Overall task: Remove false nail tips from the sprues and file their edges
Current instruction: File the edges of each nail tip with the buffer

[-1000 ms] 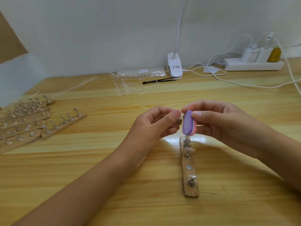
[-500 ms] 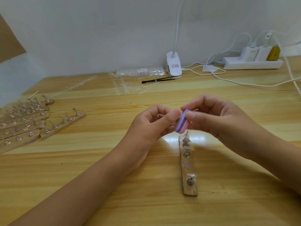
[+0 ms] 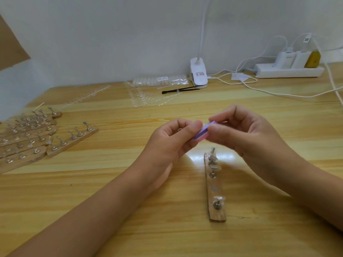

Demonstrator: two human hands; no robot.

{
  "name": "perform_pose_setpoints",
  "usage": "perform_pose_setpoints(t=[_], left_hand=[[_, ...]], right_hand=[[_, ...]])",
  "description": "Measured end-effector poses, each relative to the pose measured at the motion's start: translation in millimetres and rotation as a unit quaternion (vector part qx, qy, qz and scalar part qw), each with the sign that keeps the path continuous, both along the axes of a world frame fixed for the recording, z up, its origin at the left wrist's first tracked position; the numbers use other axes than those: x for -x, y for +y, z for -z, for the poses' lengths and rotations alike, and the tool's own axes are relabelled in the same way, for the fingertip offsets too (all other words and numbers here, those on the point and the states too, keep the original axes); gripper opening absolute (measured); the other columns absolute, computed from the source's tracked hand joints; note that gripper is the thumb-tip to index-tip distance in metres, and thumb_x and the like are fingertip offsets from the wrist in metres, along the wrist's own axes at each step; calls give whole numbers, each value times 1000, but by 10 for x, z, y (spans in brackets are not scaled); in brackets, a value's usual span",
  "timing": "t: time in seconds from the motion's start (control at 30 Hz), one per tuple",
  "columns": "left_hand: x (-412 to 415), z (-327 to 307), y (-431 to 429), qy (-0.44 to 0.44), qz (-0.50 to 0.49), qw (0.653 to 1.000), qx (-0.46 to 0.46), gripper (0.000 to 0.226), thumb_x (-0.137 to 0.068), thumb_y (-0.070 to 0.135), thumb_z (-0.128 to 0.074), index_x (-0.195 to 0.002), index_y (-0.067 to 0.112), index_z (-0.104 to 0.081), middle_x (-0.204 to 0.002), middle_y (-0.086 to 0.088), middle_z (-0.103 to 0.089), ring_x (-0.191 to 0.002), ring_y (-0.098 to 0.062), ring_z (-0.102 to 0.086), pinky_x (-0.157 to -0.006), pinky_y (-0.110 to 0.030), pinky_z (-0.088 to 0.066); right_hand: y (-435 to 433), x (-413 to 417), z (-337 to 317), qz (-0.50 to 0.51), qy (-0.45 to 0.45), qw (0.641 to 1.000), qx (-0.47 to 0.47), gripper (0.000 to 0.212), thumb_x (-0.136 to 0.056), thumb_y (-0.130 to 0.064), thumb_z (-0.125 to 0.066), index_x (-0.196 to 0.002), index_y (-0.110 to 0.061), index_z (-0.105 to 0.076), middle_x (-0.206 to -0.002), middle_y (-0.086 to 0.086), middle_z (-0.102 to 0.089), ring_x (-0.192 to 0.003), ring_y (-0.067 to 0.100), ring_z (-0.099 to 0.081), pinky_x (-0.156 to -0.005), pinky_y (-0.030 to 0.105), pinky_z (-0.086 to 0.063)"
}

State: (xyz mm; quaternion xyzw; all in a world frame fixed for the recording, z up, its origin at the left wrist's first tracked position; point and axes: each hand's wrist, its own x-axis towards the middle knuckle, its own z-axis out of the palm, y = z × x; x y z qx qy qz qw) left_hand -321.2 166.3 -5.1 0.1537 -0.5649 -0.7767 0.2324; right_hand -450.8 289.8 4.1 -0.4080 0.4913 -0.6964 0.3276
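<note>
My right hand (image 3: pixel 246 130) pinches a small purple, white and pink buffer block (image 3: pixel 201 133), tilted nearly flat. My left hand (image 3: pixel 172 138) meets it from the left, fingers closed on something small pressed against the block; that item is hidden behind my thumb. Just below the hands lies a narrow wooden holder strip (image 3: pixel 216 210) with metal nail stands, a few carrying clear nail tips (image 3: pixel 215 166). Clear sprues of nail tips (image 3: pixel 143 98) lie flat at the back centre of the table.
Several wooden holder strips (image 3: pixel 27 138) with stands sit at the left. A bag of nail tips (image 3: pixel 159 80), a black tool (image 3: pixel 178 89), a white clip lamp (image 3: pixel 198 73), a power strip (image 3: pixel 289 70) and cables line the back.
The buffer block has swung from upright to nearly flat and risen slightly. My right hand shifted up and left against the left hand's fingertips; the left hand has barely moved.
</note>
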Motion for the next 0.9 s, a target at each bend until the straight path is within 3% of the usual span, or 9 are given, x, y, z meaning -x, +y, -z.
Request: perform_pose_setpoints(t=[0.13,0.27,0.37,0.47,0.67,0.8,0.9], left_hand=[[-1,-13,-15,2,15,999,-31,19,-72,27,-74,-81,12,-67,-76,2,-67,-67,-4,-62,-68,-13,-52],[-22,4,-12,-10,20,1000,0,24,-70,29,-78,-84,15,-63,-82,1,-68,-69,-6,-62,-70,-14,-52],[-18,10,2,-15,14,999,26,30,-71,29,-83,-80,19,-56,-82,0,-71,-68,-8,-64,-70,-16,-53],[-13,15,1,-18,8,998,57,27,-73,26,-80,-76,23,-54,-78,2,-69,-67,-9,-64,-70,-17,-53],[-19,26,-2,-13,21,994,109,28,-74,23,-79,-69,26,-52,-70,7,-60,-66,-11,-65,-69,-18,-53],[-22,-1,2,-2,17,995,94,35,-74,23,-81,-75,19,-46,-81,-7,-62,-68,-11,-65,-69,-18,-53],[-25,2,45,-15,29,991,127,34,-76,19,-78,-76,18,-44,-74,2,-67,-69,-10,-64,-70,-19,-53]], right_hand=[[10,114,-60,35,-26,999,29,19,-71,-26,-77,-89,-18,-73,-86,2,-72,-88,17,-71,-81,24,-56],[87,342,-182,74,-77,993,40,20,-76,-26,-71,-94,-18,-72,-85,-1,-70,-86,15,-70,-75,24,-56],[107,364,-216,-4,-14,999,-32,24,-77,-29,-70,-98,-16,-75,-82,-1,-69,-77,8,-67,-67,20,-55],[98,275,-193,-106,48,989,-96,25,-78,-30,-69,-97,-18,-78,-86,4,-71,-78,8,-68,-69,18,-55],[83,230,-157,-119,59,987,-91,23,-82,-31,-69,-99,-19,-79,-89,1,-75,-82,5,-69,-68,16,-54],[108,292,-193,-128,74,984,-101,26,-79,-34,-66,-98,-22,-79,-94,-2,-76,-82,2,-69,-66,14,-53],[91,288,-152,-112,74,986,-99,23,-83,-31,-68,-100,-20,-79,-92,-1,-76,-84,4,-69,-70,15,-53]])
